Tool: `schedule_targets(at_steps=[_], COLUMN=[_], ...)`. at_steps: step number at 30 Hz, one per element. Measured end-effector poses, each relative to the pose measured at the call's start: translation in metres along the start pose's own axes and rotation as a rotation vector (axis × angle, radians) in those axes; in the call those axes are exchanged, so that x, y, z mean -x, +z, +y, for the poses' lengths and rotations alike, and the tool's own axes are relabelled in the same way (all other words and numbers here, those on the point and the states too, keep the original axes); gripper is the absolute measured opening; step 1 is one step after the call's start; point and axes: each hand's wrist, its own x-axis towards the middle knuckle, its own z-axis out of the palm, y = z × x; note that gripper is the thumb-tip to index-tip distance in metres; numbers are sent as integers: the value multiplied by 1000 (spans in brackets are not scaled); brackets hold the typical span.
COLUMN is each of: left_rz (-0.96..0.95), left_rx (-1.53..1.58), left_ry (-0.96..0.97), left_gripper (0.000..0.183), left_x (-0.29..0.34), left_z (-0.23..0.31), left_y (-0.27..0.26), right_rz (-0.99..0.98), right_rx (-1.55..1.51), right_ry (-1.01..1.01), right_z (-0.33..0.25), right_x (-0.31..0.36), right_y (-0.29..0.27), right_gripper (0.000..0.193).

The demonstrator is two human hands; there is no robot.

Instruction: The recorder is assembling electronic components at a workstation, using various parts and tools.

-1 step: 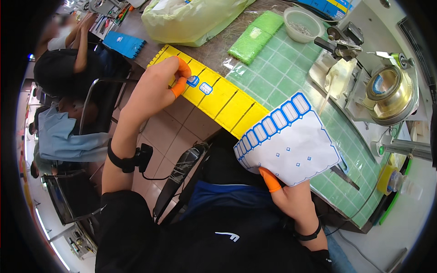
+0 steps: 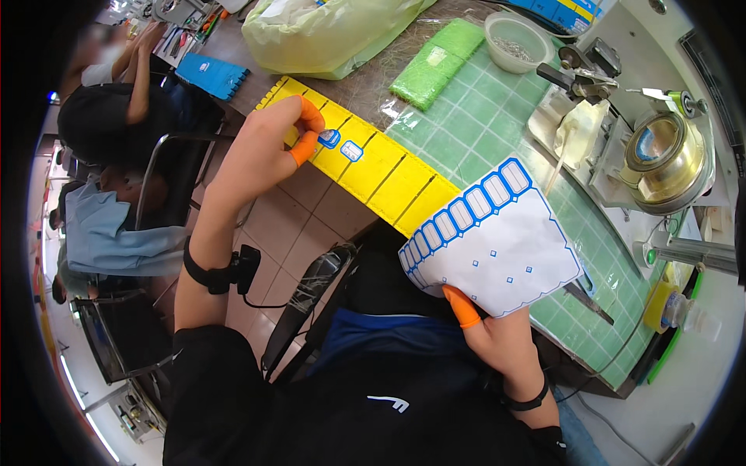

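Observation:
My left hand [image 2: 268, 144], with orange finger covers on the thumb and a finger, is closed in a pinch over the far left part of a long yellow strip [image 2: 381, 175] ruled with black lines. A small blue-edged sticker [image 2: 329, 138] is at its fingertips. Just right of it, a similar sticker [image 2: 352, 151] lies flat on the strip. My right hand [image 2: 497, 338] grips a curved white sticker sheet [image 2: 509, 260] from below, its orange-covered thumb on the near edge. The other fingers are hidden behind the sheet. Along the sheet's far edge runs a row of blue-framed labels.
Scissors [image 2: 588, 301] lie partly under the sheet on the green tiled mat [image 2: 466, 109]. Beyond are a green packet [image 2: 437, 64], a bowl of small metal pieces [image 2: 514, 45] and a yellowish plastic bag [image 2: 322, 39]. A metal machine [image 2: 660, 163] stands right; another person [image 2: 128, 101] sits left.

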Motion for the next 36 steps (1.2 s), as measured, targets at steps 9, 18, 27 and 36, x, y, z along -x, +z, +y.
schedule_targets(at_steps=[9, 18, 27, 36], left_rz=[79, 229, 217, 106], left_rx=[2, -144, 10, 216], left_ry=[8, 59, 52, 82], left_gripper=[22, 13, 13, 11], left_x=[-1, 3, 8, 6], left_z=[1, 1, -11, -27], left_y=[0, 24, 27, 20], right_rz=[-40, -38, -20, -4], right_rx=[-14, -27, -39, -21], right_ry=[4, -10, 16, 39], right_z=[1, 2, 0, -3], right_x=[2, 2, 1, 1], right_y=[0, 0, 1, 1], right_gripper=[22, 23, 24, 22])
